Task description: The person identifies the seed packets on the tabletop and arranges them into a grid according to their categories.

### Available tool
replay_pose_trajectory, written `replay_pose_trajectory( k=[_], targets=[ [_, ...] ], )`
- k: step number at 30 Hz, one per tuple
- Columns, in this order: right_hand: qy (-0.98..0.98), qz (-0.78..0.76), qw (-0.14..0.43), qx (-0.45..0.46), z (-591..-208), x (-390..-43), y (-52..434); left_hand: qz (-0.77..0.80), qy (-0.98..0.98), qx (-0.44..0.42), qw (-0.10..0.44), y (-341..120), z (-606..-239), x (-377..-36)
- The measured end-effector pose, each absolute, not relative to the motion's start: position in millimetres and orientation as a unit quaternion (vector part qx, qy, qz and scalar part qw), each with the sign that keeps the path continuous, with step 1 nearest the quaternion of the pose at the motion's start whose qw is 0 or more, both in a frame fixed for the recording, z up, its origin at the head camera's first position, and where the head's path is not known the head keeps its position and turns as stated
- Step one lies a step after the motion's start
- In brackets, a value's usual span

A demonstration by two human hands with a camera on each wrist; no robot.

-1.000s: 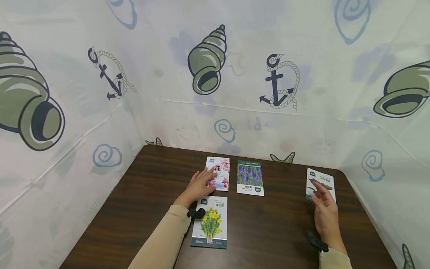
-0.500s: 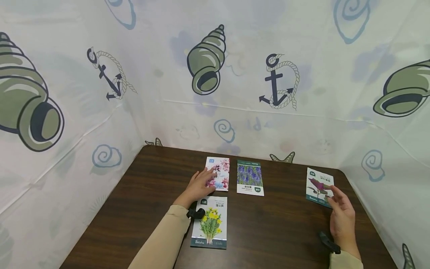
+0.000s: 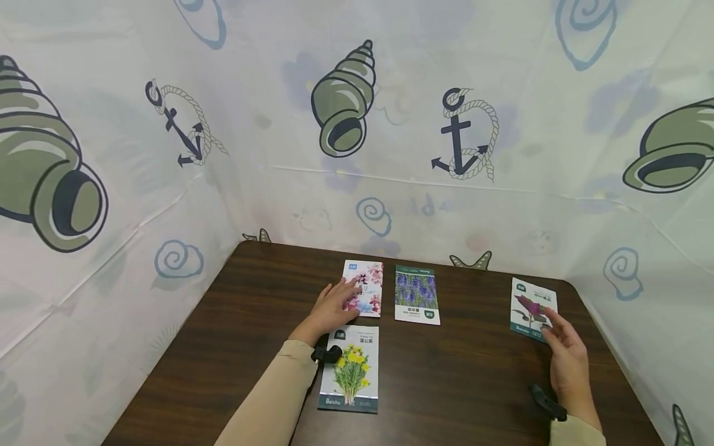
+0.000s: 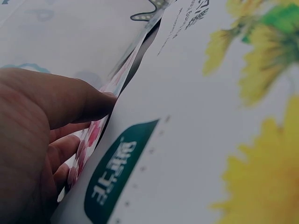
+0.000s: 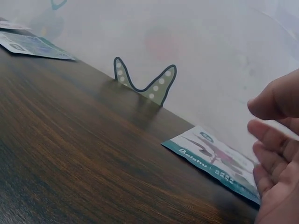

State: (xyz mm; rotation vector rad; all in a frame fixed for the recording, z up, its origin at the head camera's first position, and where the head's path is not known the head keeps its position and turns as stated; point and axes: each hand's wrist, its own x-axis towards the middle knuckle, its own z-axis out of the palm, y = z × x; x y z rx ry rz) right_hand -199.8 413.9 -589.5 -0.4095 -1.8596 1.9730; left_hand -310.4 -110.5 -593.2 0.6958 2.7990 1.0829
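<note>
My left hand [image 3: 330, 310] rests on a seed packet with pink blossoms [image 3: 369, 302], covering its left part; the fingers lie spread. In the left wrist view the thumb [image 4: 96, 103] lies at that packet's near edge. Close below, under the left wrist, lies a packet with yellow flowers [image 3: 349, 371]. My right hand [image 3: 570, 359] is at the lower right corner of a packet with a purple flower [image 3: 524, 310], its fingers loosely bent. From the right wrist, thumb and forefinger stand apart with nothing between them, and this packet [image 5: 212, 161] lies flat beside the fingers.
A packet with violet-blue flower spikes [image 3: 415, 291] lies between the pink packet and the purple one. The dark wooden table [image 3: 446, 384] ends at a printed fabric backdrop [image 3: 407, 142], which rises behind it and on both sides.
My right hand has moved right, off the purple-flower packet to its lower right corner, uncovering most of its picture. The left hand and the packets stay where they were.
</note>
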Motion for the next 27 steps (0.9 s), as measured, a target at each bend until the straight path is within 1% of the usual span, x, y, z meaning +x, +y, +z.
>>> replay_pose_trajectory(
  k=[5, 13, 18, 22, 27],
  targets=[
    [-0.698, 0.678, 0.162, -0.162, -591.5, -197.4, 414.0, 0.361, 0.905, 0.222, 0.04, -109.7, -596.6, -310.1],
    [-0.731, 0.654, 0.126, -0.145, -589.3, -196.1, 418.1, 0.367, 0.901, 0.229, 0.026, -108.6, -595.8, -310.3],
    [-0.781, 0.598, 0.093, -0.156, -589.2, -196.5, 417.9, 0.361, 0.906, 0.219, 0.037, -110.2, -597.1, -310.0],
    [-0.811, 0.559, 0.081, -0.15, -589.2, -199.2, 417.8, 0.35, 0.909, 0.223, 0.034, -111.3, -595.5, -311.9],
    [-0.829, 0.53, 0.069, -0.166, -588.5, -200.9, 416.7, 0.344, 0.911, 0.224, 0.031, -111.5, -596.5, -312.3]
  ],
)
